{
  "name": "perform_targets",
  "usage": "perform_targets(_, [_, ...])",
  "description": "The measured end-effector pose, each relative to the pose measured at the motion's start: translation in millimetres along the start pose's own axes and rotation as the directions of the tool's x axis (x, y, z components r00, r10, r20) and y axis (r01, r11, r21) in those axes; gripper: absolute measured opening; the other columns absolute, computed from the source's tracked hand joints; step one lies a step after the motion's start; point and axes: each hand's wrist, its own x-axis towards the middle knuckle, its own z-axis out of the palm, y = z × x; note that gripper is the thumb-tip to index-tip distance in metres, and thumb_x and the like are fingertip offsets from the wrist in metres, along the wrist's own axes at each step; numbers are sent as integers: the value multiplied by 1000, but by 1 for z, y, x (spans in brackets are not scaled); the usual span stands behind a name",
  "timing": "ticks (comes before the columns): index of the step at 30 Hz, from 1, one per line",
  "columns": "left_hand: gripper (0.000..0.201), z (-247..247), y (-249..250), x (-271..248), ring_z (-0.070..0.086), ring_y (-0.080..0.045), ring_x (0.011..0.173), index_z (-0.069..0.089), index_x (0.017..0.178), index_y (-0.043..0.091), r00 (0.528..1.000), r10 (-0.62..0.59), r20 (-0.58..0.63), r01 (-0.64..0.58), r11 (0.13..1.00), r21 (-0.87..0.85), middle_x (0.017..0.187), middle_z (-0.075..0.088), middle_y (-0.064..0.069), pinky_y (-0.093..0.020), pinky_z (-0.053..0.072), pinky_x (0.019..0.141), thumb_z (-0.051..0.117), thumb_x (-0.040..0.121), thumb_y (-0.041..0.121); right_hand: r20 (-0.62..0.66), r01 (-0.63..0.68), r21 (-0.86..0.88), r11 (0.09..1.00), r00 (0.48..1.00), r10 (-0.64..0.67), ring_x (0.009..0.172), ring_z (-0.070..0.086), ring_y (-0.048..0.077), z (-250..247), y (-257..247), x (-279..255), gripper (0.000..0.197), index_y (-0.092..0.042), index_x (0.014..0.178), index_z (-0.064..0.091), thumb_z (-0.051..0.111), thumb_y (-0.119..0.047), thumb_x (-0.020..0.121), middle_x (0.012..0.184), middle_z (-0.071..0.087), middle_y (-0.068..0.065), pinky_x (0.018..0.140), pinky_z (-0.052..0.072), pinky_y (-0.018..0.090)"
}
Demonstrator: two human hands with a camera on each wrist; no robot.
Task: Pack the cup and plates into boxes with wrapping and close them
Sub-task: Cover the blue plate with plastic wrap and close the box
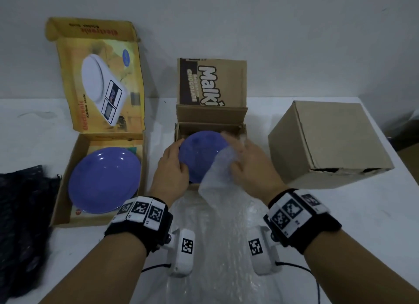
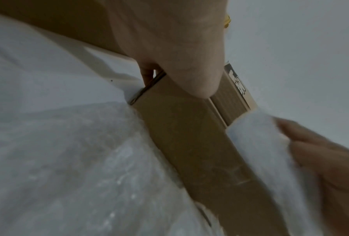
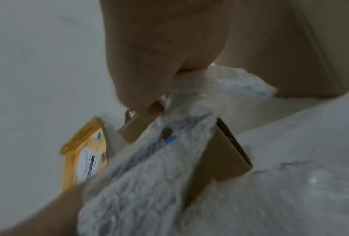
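Observation:
A small purple plate (image 1: 199, 154) lies tilted over the opening of the brown "Malki" box (image 1: 210, 120) in the middle of the table. My left hand (image 1: 172, 165) holds the plate's left rim, thumb on top and fingers hidden below. My right hand (image 1: 247, 161) pinches a clear bubble wrap sheet (image 1: 217, 174) and holds it over the plate's right side. The right wrist view shows that hand (image 3: 159, 55) bunching the wrap (image 3: 149, 175), with a sliver of the plate's blue rim (image 3: 170, 138) showing. A larger purple plate (image 1: 104, 179) lies unwrapped in the open yellow kitchen-scale box (image 1: 65, 181).
A closed plain cardboard box (image 1: 328, 145) stands at the right. Dark wrapping material (image 1: 22, 213) lies at the table's left edge. The rest of the bubble wrap (image 1: 222, 231) spreads over the table in front of the middle box, between my wrists. A wall is close behind the boxes.

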Motion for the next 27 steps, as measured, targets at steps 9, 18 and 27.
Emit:
perform_targets(9, [55, 0, -1, 0, 39, -22, 130, 29, 145, 23, 1000, -6, 11, 6, 1000, 18, 146, 39, -5, -39, 34, 109, 43, 93, 10, 130, 10, 123, 992, 991, -27, 101, 57, 27, 2, -1, -6, 20, -29, 71, 50, 68, -28, 82, 106, 62, 4, 87, 48, 45])
perform_targets(18, [51, 3, -4, 3, 42, -21, 128, 33, 143, 21, 1000, 5, -12, -5, 1000, -8, 143, 43, -3, -36, 35, 107, 46, 94, 12, -253, -20, 670, 742, 934, 253, 73, 45, 16, -15, -13, 5, 26, -28, 89, 40, 47, -14, 68, 83, 45, 0, 61, 39, 29])
perform_targets(27, [54, 4, -9, 4, 43, -23, 127, 30, 143, 26, 1000, 0, 3, 0, 1000, 1, 143, 43, -3, -44, 37, 107, 47, 93, 14, 66, 111, -136, 984, 993, -103, 73, 45, 27, 0, -1, -4, 33, -12, 113, 41, 48, 3, 86, 104, 34, 6, 62, 39, 38])
